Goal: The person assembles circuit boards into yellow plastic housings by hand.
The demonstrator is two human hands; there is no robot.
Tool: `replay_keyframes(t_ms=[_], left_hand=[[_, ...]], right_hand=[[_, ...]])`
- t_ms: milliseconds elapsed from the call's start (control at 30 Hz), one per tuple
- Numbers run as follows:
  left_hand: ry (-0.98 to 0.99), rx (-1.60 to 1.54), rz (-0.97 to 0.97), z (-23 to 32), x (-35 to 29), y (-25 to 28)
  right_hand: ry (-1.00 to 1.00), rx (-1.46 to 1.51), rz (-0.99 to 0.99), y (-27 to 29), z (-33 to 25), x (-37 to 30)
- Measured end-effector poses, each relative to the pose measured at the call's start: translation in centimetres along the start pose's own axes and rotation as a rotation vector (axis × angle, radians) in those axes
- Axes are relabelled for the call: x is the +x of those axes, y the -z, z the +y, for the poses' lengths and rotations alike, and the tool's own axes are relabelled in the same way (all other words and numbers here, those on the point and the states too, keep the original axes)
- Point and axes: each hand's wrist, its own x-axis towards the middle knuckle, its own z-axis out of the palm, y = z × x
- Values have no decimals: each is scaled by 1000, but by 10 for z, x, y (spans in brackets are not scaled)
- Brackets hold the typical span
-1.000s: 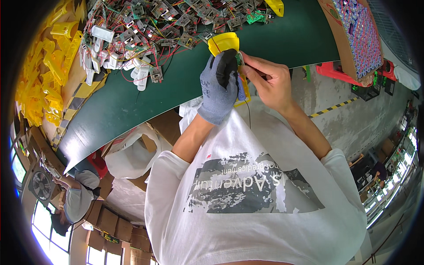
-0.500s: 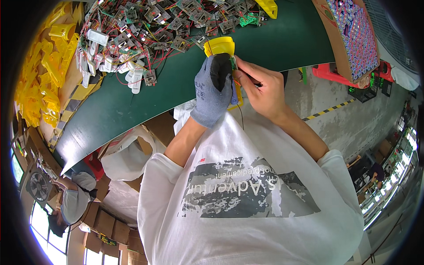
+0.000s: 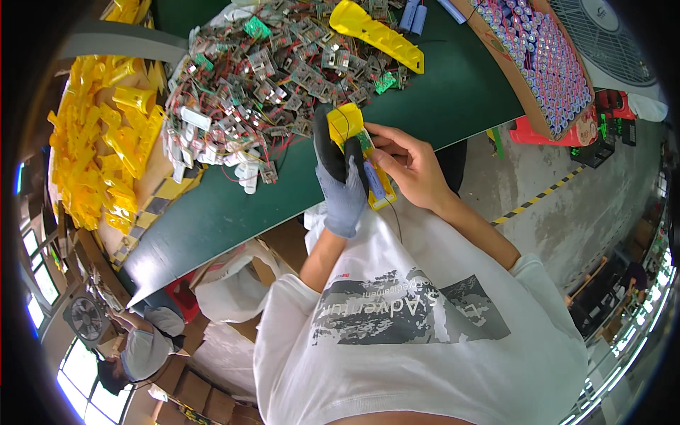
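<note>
- In the head view, the left hand point(image 3: 341, 185), in a grey knit glove with black-coated fingertips, was clenched around an open yellow plastic casing point(image 3: 358, 152) and held it upright just above the near edge of the dark green table point(image 3: 234, 212).
- The yellow casing sat between the two hands, in front of the person's chest, with a green circuit strip and a bluish cylinder showing inside its open face.
- The bare right hand point(image 3: 411, 166) lay against the right side of that casing, its fingers point(image 3: 381, 145) curled and pinching at the parts inside; what exactly they pinched was too small to tell.
- A thin dark wire point(image 3: 394, 216) hung down from the casing over the white printed T-shirt point(image 3: 425, 340).
- Behind the hands, a tangled heap of small circuit boards with red and black wires point(image 3: 269, 78) covered the middle of the table.
- A second long yellow plastic shell point(image 3: 379, 32) lay on the table beyond the heap, well apart from the hands.
- A pile of yellow plastic parts point(image 3: 99, 156) filled a cardboard box at the left end of the table.
- A cardboard tray of purple-topped cylindrical cells point(image 3: 538, 57) stood at the right end.
- Another person in a grey cap point(image 3: 145, 347) sat low at the left, beside a small fan point(image 3: 86, 316).
</note>
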Motion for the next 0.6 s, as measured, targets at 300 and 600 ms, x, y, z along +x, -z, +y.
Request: replay_keyframes(t_ms=[300, 600], left_hand=[[269, -185, -38, 8, -12, 19], [320, -206, -137, 15, 2, 16]], right_hand=[[95, -123, -12, 2, -9, -4], [247, -388, -100, 22, -19, 5]])
